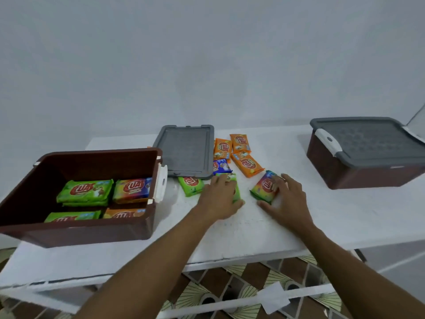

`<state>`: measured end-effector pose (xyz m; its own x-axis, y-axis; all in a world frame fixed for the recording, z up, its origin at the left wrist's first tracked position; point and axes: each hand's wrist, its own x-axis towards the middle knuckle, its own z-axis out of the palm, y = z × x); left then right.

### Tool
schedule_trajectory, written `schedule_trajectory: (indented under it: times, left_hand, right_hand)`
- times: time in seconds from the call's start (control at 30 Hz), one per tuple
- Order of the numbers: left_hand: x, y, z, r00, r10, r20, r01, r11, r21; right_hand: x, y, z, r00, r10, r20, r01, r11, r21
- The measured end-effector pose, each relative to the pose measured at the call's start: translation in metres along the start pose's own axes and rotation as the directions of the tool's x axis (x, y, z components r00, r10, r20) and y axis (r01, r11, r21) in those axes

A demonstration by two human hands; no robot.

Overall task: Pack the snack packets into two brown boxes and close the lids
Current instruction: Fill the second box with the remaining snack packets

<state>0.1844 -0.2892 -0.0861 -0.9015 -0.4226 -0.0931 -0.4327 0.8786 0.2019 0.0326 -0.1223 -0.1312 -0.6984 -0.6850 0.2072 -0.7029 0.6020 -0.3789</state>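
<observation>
right now both hands are down on loose snack packets near the middle of the white tabletop [241, 231]. the left hand [218, 199] lies flat over a green packet [234, 192], its grip spread with fingers laid across the wrapper rather than pinching it. the right hand [287, 199] covers a rainbow packet [264, 187], fingers splayed and thumb against its near edge; whether it has truly closed on it i cannot tell. another green packet [190, 185], a blue packet [222, 165] and 3 orange packets [240, 153] wait beside the loose grey lid [186, 150]. the open brown box [76, 196] at the left edge holds 4 packets; the closed brown box [365, 153] sits toward the right edge. the slick wrappers could slide from such flat holds, and a hasty sweep might nudge neighbours off the near edge.
</observation>
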Motion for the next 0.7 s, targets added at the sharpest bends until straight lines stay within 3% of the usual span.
schedule_trajectory:
  times: [0.07, 0.2, 0.4, 0.53, 0.7]
  left_hand:
    - [-0.004, 0.004, 0.032, 0.992, -0.037, -0.125, 0.031, 0.998, -0.05]
    - [-0.009, 0.0, 0.052, 0.933, -0.021, -0.358, -0.059, 0.975, -0.212]
    - [-0.015, 0.003, 0.043, 0.913, -0.173, -0.37, -0.011, 0.894, -0.447]
    - [-0.018, 0.002, 0.044, 0.884, -0.237, -0.403, 0.043, 0.899, -0.436]
    - [-0.013, 0.004, 0.048, 0.893, -0.266, -0.362, 0.134, 0.927, -0.352]
  right_hand:
    - [0.002, 0.002, 0.002, 1.0, 0.006, 0.011, -0.006, 1.0, -0.01]
    - [0.004, 0.007, 0.006, 0.998, 0.01, 0.06, -0.007, 0.999, -0.048]
    - [0.008, 0.009, 0.007, 0.995, 0.087, -0.044, -0.084, 0.993, 0.078]
    - [0.006, 0.012, 0.005, 0.996, 0.064, -0.063, -0.054, 0.987, 0.152]
    - [0.006, 0.011, -0.001, 0.993, -0.092, 0.08, 0.08, 0.987, 0.137]
